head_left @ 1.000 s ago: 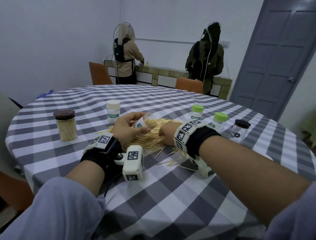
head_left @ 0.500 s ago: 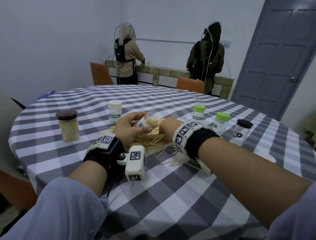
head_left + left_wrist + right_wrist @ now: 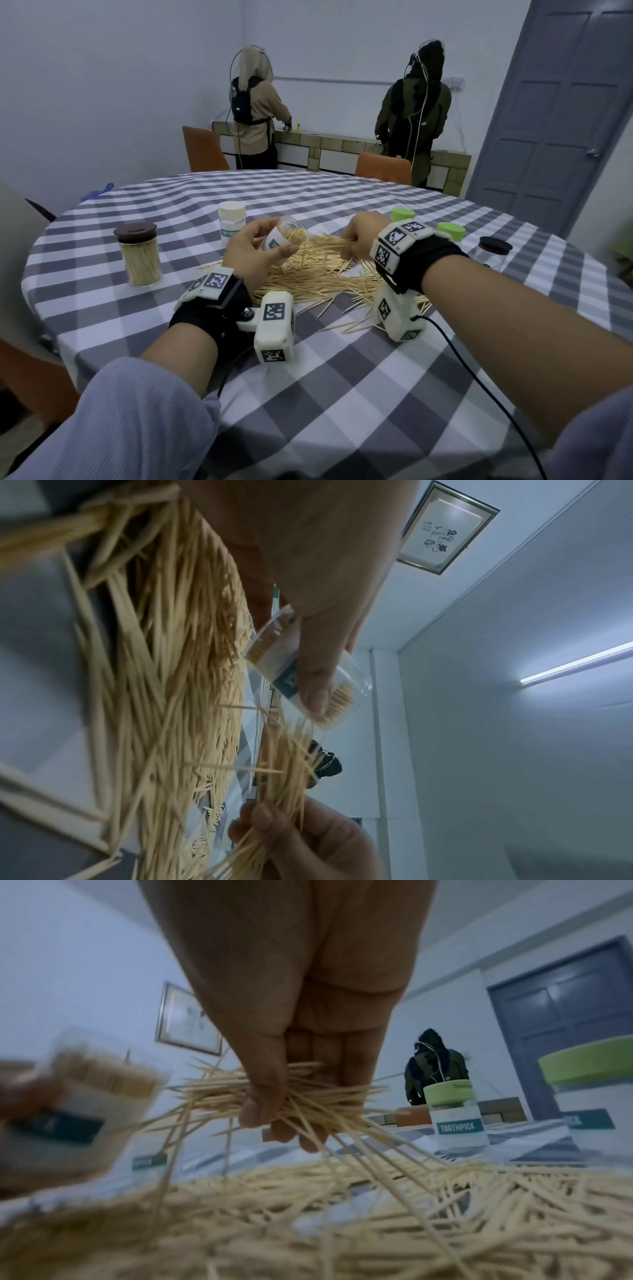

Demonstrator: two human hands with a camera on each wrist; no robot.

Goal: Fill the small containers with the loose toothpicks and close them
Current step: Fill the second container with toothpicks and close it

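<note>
Tilting container, mouth toward right hand gripping toothpicks.

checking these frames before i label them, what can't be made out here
- Head view: the right hand shows only its back, so its fingers on the bunch of toothpicks are hidden.
- Head view: the left hand covers the label of the open container.
- Right wrist view: that container is blurred, its label unreadable.
- Head view: the black-lidded jar is partly hidden behind the right wrist; contents unclear.

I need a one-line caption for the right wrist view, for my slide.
Right hand pinches a bundle of toothpicks above the loose pile, beside green-lidded containers.
</note>
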